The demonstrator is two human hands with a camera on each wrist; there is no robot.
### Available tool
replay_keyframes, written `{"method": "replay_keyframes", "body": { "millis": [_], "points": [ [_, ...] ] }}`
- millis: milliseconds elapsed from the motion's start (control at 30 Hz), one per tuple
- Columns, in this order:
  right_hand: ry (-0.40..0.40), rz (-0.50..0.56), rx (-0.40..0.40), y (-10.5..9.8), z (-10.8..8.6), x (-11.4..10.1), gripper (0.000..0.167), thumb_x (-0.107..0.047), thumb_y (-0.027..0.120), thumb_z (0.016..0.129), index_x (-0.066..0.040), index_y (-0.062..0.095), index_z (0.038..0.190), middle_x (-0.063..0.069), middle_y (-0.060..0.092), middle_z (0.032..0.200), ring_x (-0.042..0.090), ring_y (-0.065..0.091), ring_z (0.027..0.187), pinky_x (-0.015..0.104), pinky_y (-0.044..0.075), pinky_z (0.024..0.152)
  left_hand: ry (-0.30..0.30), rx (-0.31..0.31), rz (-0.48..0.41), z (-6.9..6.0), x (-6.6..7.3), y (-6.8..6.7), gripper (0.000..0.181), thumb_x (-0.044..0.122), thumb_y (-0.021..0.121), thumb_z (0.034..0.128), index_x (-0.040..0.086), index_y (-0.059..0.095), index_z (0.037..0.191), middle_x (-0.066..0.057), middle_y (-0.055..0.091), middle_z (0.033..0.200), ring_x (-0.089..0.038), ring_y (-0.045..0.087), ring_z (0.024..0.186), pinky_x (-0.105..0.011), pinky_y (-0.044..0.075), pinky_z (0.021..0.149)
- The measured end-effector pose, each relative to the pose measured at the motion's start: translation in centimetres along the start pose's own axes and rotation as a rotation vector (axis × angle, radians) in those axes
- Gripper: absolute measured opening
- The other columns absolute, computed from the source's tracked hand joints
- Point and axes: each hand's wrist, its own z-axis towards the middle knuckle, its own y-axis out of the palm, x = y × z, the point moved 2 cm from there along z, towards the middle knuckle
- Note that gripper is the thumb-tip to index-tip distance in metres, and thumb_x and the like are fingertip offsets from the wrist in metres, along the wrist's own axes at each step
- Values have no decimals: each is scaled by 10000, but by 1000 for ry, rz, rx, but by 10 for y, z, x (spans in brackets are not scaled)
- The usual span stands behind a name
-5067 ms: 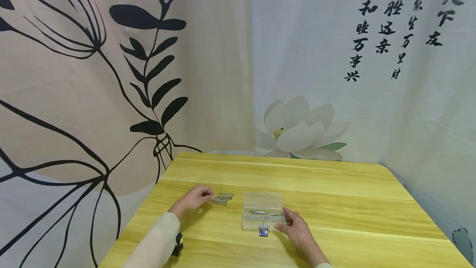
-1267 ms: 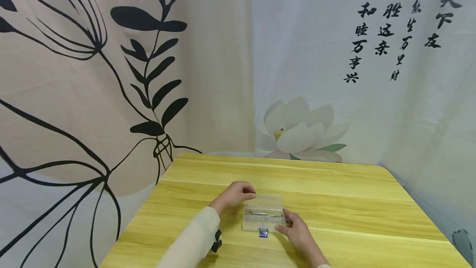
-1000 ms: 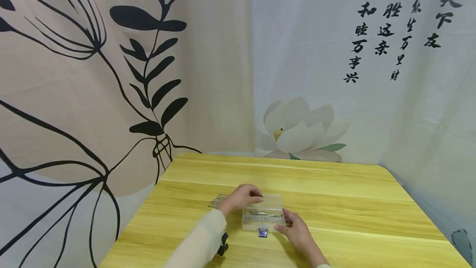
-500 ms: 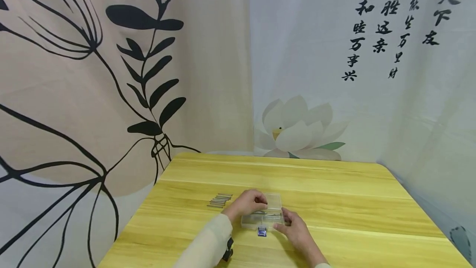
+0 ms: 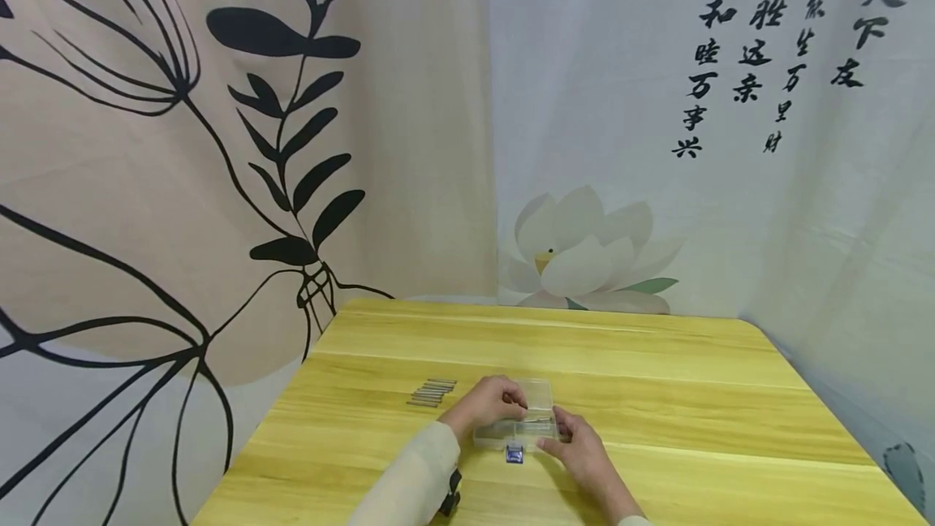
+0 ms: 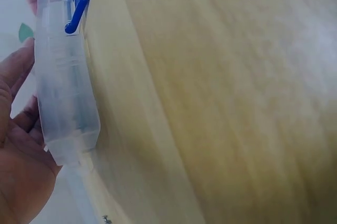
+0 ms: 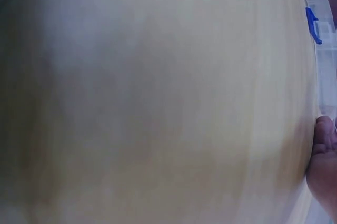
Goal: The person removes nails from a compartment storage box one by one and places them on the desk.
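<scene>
A clear plastic box (image 5: pixel 493 442) with its lid (image 5: pixel 539 393) folded back stands on the table. Its blue clasp (image 5: pixel 514 454) hangs at the front. My left hand (image 5: pixel 488 401) reaches over the box's left part, fingertips bent down into it; whether they pinch anything is hidden. A thin silvery metal rod (image 5: pixel 539 420) lies in the box just right of those fingertips. My right hand (image 5: pixel 584 449) grips the box's right end, thumb in front. In the left wrist view, the fingers of my left hand (image 6: pixel 26 166) are above and behind the box wall (image 6: pixel 66 92).
Several thin metal rods (image 5: pixel 424 405) lie side by side on the wooden table (image 5: pixel 657 380), left of the box. A printed curtain (image 5: pixel 424 144) hangs behind the table. A black wrist device (image 5: pixel 450 495) sits at my left sleeve.
My left hand has gone from the rods on the table rightward to the box, and its fingers have lowered into it. My right hand keeps its grip on the box.
</scene>
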Motion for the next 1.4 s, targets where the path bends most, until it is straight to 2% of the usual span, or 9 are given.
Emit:
{"method": "replay_keyframes", "body": {
  "millis": [367, 633, 1000, 1167, 1400],
  "points": [
    [19, -15, 9, -1, -1, 0, 714, -100, 773, 858, 165, 399, 1405, 191, 620, 1156, 285, 614, 1023, 398, 534, 826, 8, -2, 13, 0, -3, 3, 30, 128, 768, 880, 110, 777, 858, 93, 616, 873, -60, 534, 810, -261, 464, 728],
    [1, -16, 19, 0, -2, -2, 698, -92, 771, 860, 172, 410, 1395, 209, 603, 1164, 300, 608, 1031, 399, 534, 826, 50, -6, 104, 5, -5, 5, 82, 170, 794, 857, 89, 791, 844, 114, 604, 840, -27, 521, 783, -226, 449, 732],
    [25, -22, 17, 0, -3, -4, 701, -94, 767, 863, 164, 404, 1404, 196, 601, 1164, 285, 608, 1021, 401, 533, 823, 22, -35, 157, 7, -2, 5, 54, 155, 809, 832, 111, 808, 864, 109, 556, 865, -28, 514, 783, -225, 461, 739],
    [35, -20, 8, 0, -3, -4, 701, -101, 759, 873, 161, 395, 1411, 194, 610, 1171, 286, 609, 1029, 404, 533, 827, 12, -56, 230, 10, -2, 7, 66, 193, 812, 834, 133, 813, 861, 121, 538, 874, -21, 498, 789, -219, 455, 743],
    [37, -2, -3, 0, -2, -3, 698, -91, 747, 880, 161, 381, 1419, 201, 600, 1183, 278, 607, 1025, 372, 534, 813, 64, -97, 383, 14, 2, 7, 53, 223, 799, 846, 182, 818, 873, 136, 505, 832, 0, 461, 738, -182, 427, 684]
  ]
}}
